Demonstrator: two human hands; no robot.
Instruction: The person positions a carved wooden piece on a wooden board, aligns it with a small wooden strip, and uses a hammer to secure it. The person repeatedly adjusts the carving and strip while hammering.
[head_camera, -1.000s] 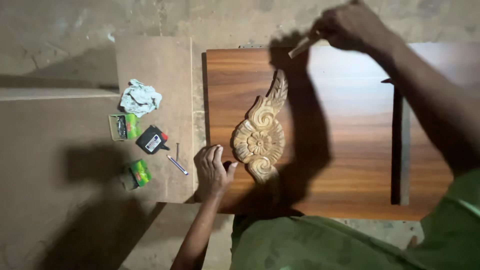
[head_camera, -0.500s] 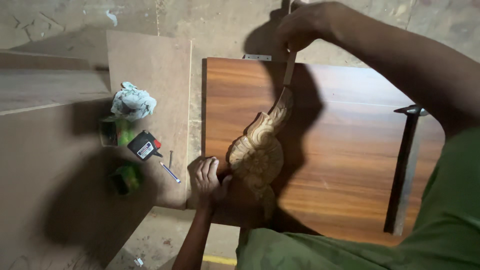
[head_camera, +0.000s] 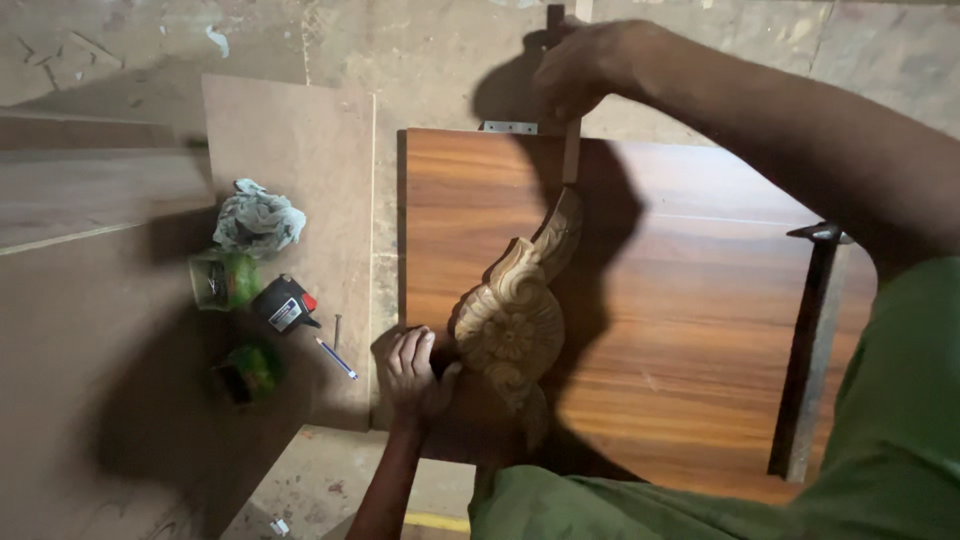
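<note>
A pale carved wooden scroll ornament (head_camera: 515, 310) lies on a reddish-brown wooden panel (head_camera: 690, 300). My left hand (head_camera: 408, 372) rests at the panel's left edge, its fingers curled against the ornament's lower left side. My right hand (head_camera: 590, 62) is raised beyond the panel's far edge and grips a slim wooden-handled tool (head_camera: 571, 150) that points down at the ornament's upper tip. My arm's shadow falls across the panel's middle.
A crumpled cloth (head_camera: 258, 220), two green containers (head_camera: 222, 278), a small red and black tape measure (head_camera: 283, 305) and a blue pen (head_camera: 337, 358) lie on a board to the left. A dark metal bar (head_camera: 808, 350) lies on the panel's right. A metal hinge (head_camera: 508, 127) sits at its far edge.
My right hand has swung left from the panel's far right to above the ornament, bringing the tool down toward its tip. The view has shifted, and my left hand stays beside the ornament.
</note>
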